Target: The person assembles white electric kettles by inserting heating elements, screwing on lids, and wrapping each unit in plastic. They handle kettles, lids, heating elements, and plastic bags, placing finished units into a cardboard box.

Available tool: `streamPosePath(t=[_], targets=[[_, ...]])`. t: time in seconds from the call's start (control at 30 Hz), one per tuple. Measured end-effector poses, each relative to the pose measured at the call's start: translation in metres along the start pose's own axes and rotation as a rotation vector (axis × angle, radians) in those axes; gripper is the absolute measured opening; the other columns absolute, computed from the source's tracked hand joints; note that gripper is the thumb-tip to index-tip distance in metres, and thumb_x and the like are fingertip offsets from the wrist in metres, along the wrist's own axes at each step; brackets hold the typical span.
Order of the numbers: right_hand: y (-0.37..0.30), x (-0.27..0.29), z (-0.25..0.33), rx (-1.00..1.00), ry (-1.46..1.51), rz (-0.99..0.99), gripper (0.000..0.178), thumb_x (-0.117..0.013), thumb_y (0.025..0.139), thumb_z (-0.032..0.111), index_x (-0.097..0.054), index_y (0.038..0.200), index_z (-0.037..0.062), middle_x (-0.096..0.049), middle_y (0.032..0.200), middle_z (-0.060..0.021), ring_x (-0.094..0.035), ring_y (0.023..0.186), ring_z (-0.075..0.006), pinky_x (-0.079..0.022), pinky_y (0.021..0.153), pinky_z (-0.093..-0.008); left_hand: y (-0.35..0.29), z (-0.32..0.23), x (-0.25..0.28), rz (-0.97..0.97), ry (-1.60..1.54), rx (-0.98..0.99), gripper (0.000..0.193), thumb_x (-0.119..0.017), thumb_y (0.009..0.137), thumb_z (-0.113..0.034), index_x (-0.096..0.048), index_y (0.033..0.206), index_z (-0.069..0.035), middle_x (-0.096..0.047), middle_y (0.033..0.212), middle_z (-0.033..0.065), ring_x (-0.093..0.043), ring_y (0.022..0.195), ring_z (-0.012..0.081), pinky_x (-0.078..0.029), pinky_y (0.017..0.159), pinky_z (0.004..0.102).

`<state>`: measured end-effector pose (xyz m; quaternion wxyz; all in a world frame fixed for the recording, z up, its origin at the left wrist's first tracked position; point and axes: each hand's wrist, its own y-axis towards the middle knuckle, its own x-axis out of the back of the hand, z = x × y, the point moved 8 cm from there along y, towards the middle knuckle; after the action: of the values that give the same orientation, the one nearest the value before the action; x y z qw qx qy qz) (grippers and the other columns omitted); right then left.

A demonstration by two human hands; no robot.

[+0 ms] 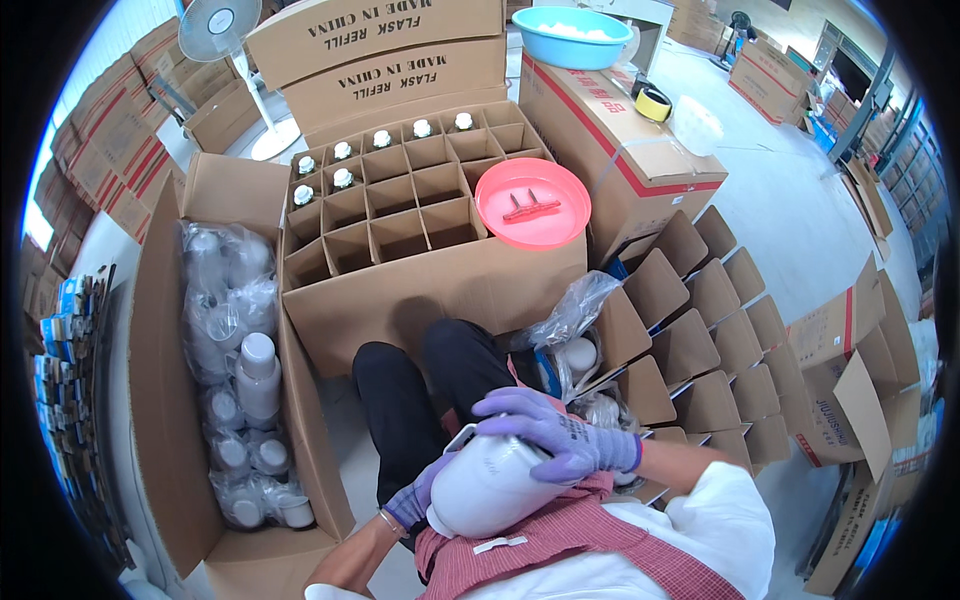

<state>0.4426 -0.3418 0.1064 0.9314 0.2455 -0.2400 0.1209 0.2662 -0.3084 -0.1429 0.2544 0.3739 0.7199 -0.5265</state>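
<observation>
A white flask (495, 490) with a handle lies tilted across my lap, over a red checked apron (610, 535). My left hand (418, 492), in a purple and grey glove, grips it at its handle side; those fingers are partly hidden. Gloved alike, my right hand (560, 435) is curved over the flask's upper part, its fingers pressed on the surface. To the left, a long open carton (160, 400) holds several white flasks in clear plastic, and one unwrapped white flask (259, 380) stands among them.
Ahead is a divided carton (430, 300) with several silver-topped items (422, 128) in its cells. A pink lid-like dish (540, 232) rests on its corner. Cardboard dividers (700, 345) stand at right. Behind them, a taped carton (640, 150) bears a blue basin (570, 50). A fan (240, 70) stands far left.
</observation>
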Motion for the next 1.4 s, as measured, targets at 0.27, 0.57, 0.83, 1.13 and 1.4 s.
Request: streamPosePath(t=[0.27,0.57,0.83,1.13,1.4], targets=[[-0.025,0.011,-0.122,-0.984,1.094,-0.555,0.054,-0.049,0.099,0.043,-0.052,0.137,0.0052,-0.061,0.122,-0.0124,-0.061,0.110,-0.0270,-0.042,0.106,-0.0373,-0.075,-0.147,-0.195,0.030,1.809,-1.245,0.048,-0.059,0.085,-0.017,-0.060,0.129,0.002,-0.063,0.128,0.0202,-0.059,0.122,0.0347,-0.042,0.108,0.0426],[-0.009,0.044,-0.100,-0.235,0.306,-0.480,0.049,-0.040,0.105,0.036,-0.049,0.138,0.0002,-0.054,0.133,-0.0148,-0.051,0.126,-0.0264,-0.040,0.109,-0.0388,-0.032,-0.173,-0.148,-0.090,1.232,-0.671,0.030,-0.061,0.086,-0.014,-0.070,0.113,-0.003,-0.069,0.116,0.0116,-0.064,0.111,0.0306,-0.045,0.103,0.0405],[0.008,0.074,-0.091,-0.264,-0.196,-0.660,0.053,-0.045,0.103,0.041,-0.050,0.137,0.0012,-0.046,0.143,-0.0175,-0.042,0.136,-0.0288,-0.035,0.112,-0.0373,-0.054,-0.198,-0.164,-0.274,0.971,-0.660,0.034,-0.057,0.087,-0.015,-0.070,0.115,-0.001,-0.073,0.107,0.0141,-0.068,0.107,0.0322,-0.045,0.106,0.0419],[0.001,0.053,-0.146,-0.670,0.516,-0.579,0.057,-0.047,0.102,0.040,-0.039,0.145,0.0027,-0.040,0.150,-0.0137,-0.044,0.135,-0.0272,-0.036,0.113,-0.0382,-0.063,-0.218,-0.198,-0.230,1.449,-1.055,0.026,-0.056,0.089,-0.018,-0.072,0.103,-0.001,-0.073,0.102,0.0090,-0.068,0.101,0.0234,-0.047,0.099,0.0388],[0.002,0.009,-0.185,-0.701,1.583,-0.677,0.062,-0.041,0.103,0.053,-0.044,0.145,0.0074,-0.064,0.129,-0.0097,-0.061,0.117,-0.0218,-0.044,0.107,-0.0395,-0.075,-0.194,-0.260,-0.091,1.998,-1.441,0.026,-0.059,0.083,-0.019,-0.071,0.103,-0.008,-0.072,0.107,0.0135,-0.066,0.112,0.0334,-0.038,0.110,0.0504]])
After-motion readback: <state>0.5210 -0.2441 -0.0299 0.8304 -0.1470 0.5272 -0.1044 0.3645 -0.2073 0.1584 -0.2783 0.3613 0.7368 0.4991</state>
